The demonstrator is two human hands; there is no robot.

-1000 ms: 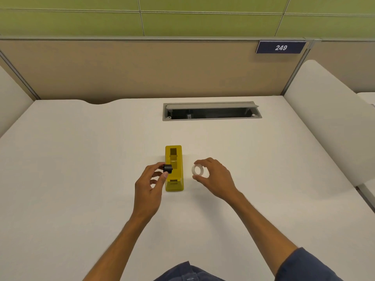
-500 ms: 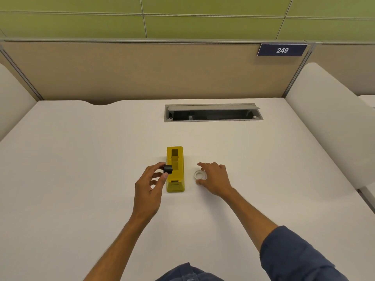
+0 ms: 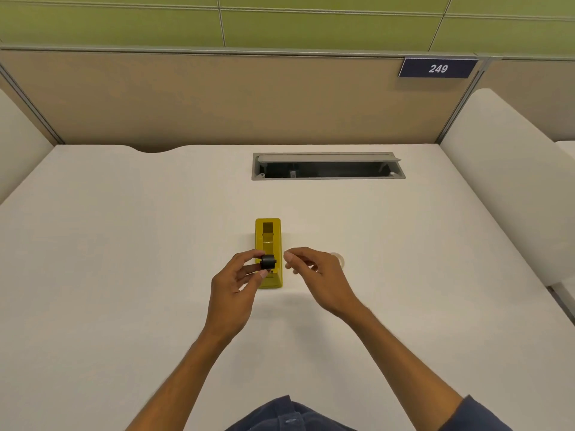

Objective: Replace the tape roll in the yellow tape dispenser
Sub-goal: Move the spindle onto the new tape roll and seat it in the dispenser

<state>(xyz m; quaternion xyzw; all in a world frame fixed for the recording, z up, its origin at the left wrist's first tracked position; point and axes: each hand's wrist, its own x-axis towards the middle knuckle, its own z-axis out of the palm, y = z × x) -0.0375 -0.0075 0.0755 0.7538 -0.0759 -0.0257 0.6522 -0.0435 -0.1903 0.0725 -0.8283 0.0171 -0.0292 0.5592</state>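
Left hand (image 3: 231,286) pinches black spool (image 3: 268,261); sign (image 3: 437,68) reads 249.

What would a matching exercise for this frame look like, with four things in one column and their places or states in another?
Things:
1. black spool
2. tape roll
3. yellow tape dispenser
4. right hand

States:
A. lying on the desk behind the right hand
B. pinched in the left hand
C. empty, fingers loosely curled
D. standing on the desk, roll bay empty

Pairs: 1-B, 2-A, 3-D, 4-C
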